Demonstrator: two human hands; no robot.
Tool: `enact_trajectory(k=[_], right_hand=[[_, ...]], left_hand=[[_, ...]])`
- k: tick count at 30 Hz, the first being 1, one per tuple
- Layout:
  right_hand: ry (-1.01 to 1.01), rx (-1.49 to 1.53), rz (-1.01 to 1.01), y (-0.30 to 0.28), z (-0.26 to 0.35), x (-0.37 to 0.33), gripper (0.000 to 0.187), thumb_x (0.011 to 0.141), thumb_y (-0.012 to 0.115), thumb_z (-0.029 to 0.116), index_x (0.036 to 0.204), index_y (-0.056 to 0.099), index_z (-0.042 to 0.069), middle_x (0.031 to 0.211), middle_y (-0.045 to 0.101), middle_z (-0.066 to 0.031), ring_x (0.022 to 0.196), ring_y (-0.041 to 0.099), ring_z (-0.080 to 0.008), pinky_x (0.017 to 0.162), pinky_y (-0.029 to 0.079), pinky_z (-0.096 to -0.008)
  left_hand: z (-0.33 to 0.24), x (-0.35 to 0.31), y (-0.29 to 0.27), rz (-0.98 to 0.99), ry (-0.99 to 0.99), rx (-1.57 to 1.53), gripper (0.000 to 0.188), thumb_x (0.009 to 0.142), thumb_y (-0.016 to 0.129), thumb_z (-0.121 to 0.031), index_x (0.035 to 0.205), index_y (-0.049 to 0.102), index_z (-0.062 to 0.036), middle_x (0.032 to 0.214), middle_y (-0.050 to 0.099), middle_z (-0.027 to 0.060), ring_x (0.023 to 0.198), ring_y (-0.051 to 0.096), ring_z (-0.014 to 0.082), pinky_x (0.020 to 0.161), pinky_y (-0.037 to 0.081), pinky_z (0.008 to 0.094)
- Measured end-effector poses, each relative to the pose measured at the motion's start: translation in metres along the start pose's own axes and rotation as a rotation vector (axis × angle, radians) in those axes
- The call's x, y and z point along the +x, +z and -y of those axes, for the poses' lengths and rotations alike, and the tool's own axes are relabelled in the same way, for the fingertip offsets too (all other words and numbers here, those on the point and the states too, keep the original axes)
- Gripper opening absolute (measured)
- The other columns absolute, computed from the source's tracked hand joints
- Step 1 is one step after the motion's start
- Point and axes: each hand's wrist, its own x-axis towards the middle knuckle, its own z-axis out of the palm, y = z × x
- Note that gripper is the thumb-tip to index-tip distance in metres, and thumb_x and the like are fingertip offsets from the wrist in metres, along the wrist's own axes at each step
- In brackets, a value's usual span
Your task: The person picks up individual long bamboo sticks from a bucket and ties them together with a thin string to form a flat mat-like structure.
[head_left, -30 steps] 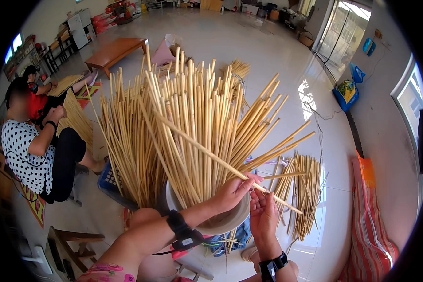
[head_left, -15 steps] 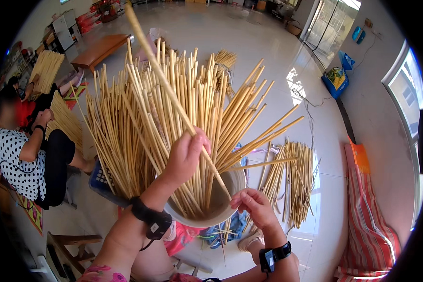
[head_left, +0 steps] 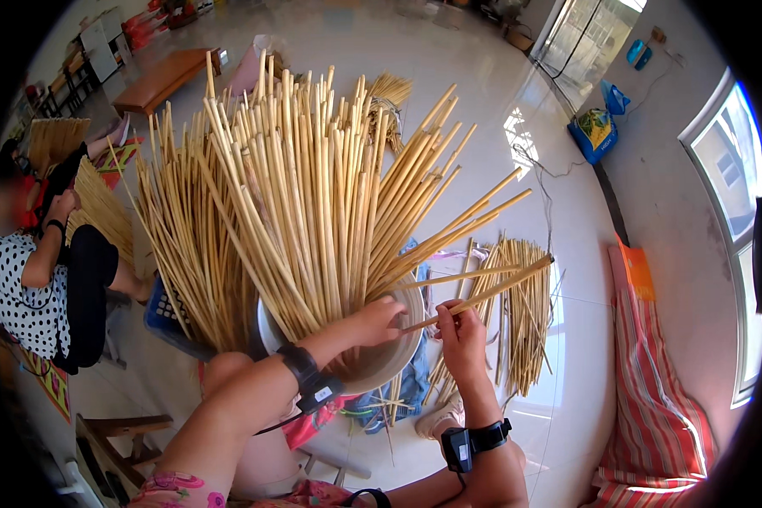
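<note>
Over the rim of the white bucket [head_left: 383, 379], my right hand [head_left: 462, 332] pinches a thin straw-coloured stalk [head_left: 504, 286] between thumb and fingers. The stalk slants up to the right and ends in a dark tip. Its lower left end comes close to my left hand [head_left: 374, 325], whose fingers are loosely curved and apart above the bucket's inside. Whether they touch the stalk is hard to tell. A large bundle of upright stalks [head_left: 313, 186] stands in the bucket and fans outward.
More stalks [head_left: 199, 271] lean in a blue crate [head_left: 165, 315] at left. Others [head_left: 525, 339] lie on the floor at right. A person in a dotted top [head_left: 27, 284] sits far left beside a stalk mat [head_left: 102, 207]. A wooden stool [head_left: 123, 449] stands lower left.
A long stalk was slanting up from my left hand; now my left hand has dropped into the bucket's mouth. My right hand now holds a stalk pointing up to the right.
</note>
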Motion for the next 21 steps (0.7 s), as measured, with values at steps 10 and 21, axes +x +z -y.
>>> enact_trajectory(k=[10,21], right_hand=[[-0.383,-0.204,0.021,-0.013,0.015,-0.004,0.008,0.083,0.064,0.003,0.089,0.06,0.002,0.088,0.057,-0.0117,0.07,0.059,-0.0263,0.062,0.048,-0.0323],[-0.233,-0.125,0.2,-0.005,0.006,0.0,0.006,0.086,0.061,0.006,0.09,0.059,0.001,0.082,0.058,-0.0117,0.07,0.059,-0.0246,0.062,0.047,-0.031]], left_hand=[[0.021,0.012,0.013,-0.01,-0.454,-0.029,0.062,0.085,0.052,-0.019,0.133,0.029,0.0136,0.121,0.053,0.0301,0.109,0.053,0.0414,0.095,0.041,0.044],[0.061,-0.006,0.033,0.399,-0.489,-0.046,0.05,0.086,0.051,-0.016,0.13,0.039,0.0063,0.121,0.052,0.028,0.111,0.053,0.0377,0.096,0.041,0.0388]])
